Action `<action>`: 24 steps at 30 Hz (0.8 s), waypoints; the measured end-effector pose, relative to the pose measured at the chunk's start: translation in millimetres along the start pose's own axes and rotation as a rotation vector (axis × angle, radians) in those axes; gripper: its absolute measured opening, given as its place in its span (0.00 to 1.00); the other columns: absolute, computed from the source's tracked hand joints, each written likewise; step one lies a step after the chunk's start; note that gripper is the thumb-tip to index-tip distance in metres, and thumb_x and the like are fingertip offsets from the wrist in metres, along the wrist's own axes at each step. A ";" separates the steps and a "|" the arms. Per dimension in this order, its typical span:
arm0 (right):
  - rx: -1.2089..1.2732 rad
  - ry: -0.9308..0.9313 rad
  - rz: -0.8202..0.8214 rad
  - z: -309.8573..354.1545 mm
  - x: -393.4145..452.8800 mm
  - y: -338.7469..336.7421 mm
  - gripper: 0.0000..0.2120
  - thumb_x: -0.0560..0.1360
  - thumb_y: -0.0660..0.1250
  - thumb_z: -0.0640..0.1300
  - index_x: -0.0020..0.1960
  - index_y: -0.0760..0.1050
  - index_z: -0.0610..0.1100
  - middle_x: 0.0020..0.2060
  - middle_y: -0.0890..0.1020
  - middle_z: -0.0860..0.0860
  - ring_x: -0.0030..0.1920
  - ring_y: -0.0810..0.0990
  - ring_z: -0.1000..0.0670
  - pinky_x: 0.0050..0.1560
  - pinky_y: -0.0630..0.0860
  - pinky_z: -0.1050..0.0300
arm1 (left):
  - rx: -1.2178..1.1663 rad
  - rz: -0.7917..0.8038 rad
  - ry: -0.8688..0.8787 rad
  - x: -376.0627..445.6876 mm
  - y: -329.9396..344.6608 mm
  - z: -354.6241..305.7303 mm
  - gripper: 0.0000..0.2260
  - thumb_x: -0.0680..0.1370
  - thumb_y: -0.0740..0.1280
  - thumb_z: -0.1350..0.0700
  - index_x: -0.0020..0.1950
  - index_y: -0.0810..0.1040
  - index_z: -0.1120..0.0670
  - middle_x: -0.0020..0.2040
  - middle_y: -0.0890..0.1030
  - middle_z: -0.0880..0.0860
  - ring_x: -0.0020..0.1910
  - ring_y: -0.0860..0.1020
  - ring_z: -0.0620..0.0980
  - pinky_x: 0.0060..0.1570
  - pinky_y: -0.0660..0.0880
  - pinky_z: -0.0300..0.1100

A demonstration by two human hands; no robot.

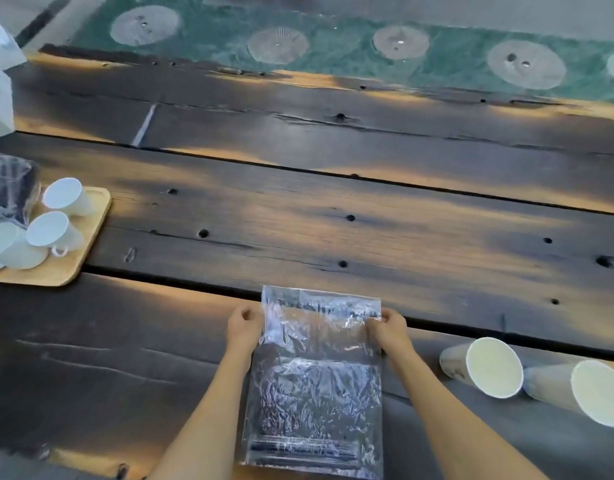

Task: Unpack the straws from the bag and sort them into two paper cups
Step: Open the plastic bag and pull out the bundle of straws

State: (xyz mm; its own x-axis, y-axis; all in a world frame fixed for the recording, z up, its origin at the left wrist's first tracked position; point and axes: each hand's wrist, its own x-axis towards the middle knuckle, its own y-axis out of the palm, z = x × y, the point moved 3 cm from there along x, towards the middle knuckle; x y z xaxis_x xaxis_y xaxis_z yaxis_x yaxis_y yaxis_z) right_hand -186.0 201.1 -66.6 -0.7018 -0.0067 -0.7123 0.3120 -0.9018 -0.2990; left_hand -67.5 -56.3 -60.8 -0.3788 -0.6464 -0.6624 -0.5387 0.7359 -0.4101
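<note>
Dark plank table [333,216] carries a clear bag [316,386] near the front, two paper cups [485,367] tipped over at right, wooden tray [87,237] left.

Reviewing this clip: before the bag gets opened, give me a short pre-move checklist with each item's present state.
1. Both hands on the bag: ok; left hand and right hand pinch the far end of the plastic bag.
2. Bag flat on the table: ok.
3. Bag mouth open: cannot tell.
4. Straws inside: ok, dark sticks at the near end.
5. Paper cups upright to receive straws: not ok, both lie on their sides.
</note>
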 end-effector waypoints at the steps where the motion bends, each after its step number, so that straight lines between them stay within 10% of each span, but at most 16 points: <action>1: 0.005 -0.013 -0.002 -1.3 -0.5 -1.4 0.03 0.77 0.64 0.34 0.50 0.75 0.37 0.33 0.75 0.44 0.31 0.71 0.50 0.27 0.67 0.58 | 0.001 0.002 0.011 -0.4 -0.5 0.5 0.12 0.80 0.65 0.60 0.63 0.76 0.55 0.54 0.76 0.49 0.48 0.75 0.49 0.46 0.72 0.40; 5: 0.145 -0.121 0.035 -0.5 -16.3 -10.7 0.10 0.79 0.65 0.37 0.39 0.71 0.40 0.31 0.69 0.45 0.34 0.68 0.49 0.30 0.71 0.61 | -0.022 0.080 0.022 -7.5 -3.6 2.5 0.06 0.78 0.65 0.63 0.45 0.81 0.60 0.42 0.81 0.54 0.45 0.76 0.53 0.40 0.72 0.41; 14: 0.259 -0.326 0.141 1.9 -95.9 -52.7 0.13 0.81 0.62 0.37 0.38 0.66 0.41 0.30 0.64 0.47 0.28 0.64 0.56 0.28 0.66 0.66 | -0.177 0.218 0.229 -62.5 -10.4 -19.0 0.11 0.79 0.66 0.60 0.61 0.75 0.52 0.46 0.82 0.53 0.46 0.81 0.52 0.44 0.79 0.40; 18: 0.222 -0.337 0.038 -14.1 -121.2 -71.8 0.12 0.79 0.66 0.39 0.37 0.70 0.42 0.32 0.68 0.46 0.36 0.66 0.48 0.36 0.65 0.56 | -0.217 0.220 0.396 -103.0 -20.0 -28.4 0.08 0.81 0.65 0.60 0.48 0.83 0.59 0.38 0.81 0.53 0.39 0.77 0.52 0.39 0.75 0.43; 21: 0.139 -0.393 -0.134 -18.4 -145.6 -85.9 0.06 0.76 0.68 0.38 0.52 0.75 0.42 0.42 0.78 0.41 0.44 0.76 0.45 0.46 0.74 0.52 | -0.274 0.270 0.466 -138.6 -28.4 -32.4 0.11 0.81 0.64 0.60 0.44 0.81 0.63 0.31 0.75 0.53 0.30 0.72 0.48 0.32 0.68 0.40; 24: -0.134 -0.682 -0.443 -2.2 -180.4 -100.5 0.20 0.76 0.67 0.39 0.67 0.70 0.43 0.59 0.75 0.50 0.59 0.72 0.52 0.63 0.65 0.61 | -0.320 0.305 0.523 -169.3 -33.0 -37.3 0.07 0.80 0.65 0.62 0.48 0.82 0.59 0.31 0.74 0.53 0.28 0.69 0.47 0.28 0.66 0.37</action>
State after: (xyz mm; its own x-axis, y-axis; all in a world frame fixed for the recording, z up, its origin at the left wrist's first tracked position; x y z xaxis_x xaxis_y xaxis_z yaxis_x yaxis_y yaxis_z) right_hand -89.4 293.9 90.5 -0.9991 0.0376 0.0191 -0.0418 -0.8234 -0.5660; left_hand -13.7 21.3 88.3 -0.8192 -0.4915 -0.2954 -0.5159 0.8566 0.0053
